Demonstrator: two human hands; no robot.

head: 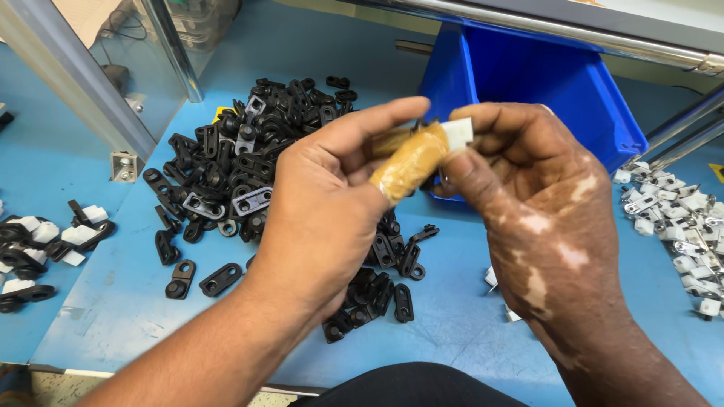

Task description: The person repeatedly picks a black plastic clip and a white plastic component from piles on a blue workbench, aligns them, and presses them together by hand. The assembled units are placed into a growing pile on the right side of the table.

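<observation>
Head view: both hands meet above the desk [467, 316] — left hand [324, 203], thumb taped, and right hand [535, 203] pinching a small white clip [457, 133] between them, seemingly fitting it. Black brackets [241, 166] heaped behind; blue bin [528, 83] beyond.

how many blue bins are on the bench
1: a blue bin stands at the back of the blue bench, behind the right hand. Others may sit outside the view.

We see a blue bin [528, 75] at back, white clips [679, 218] on rt — blue desk [452, 301] under.
</observation>
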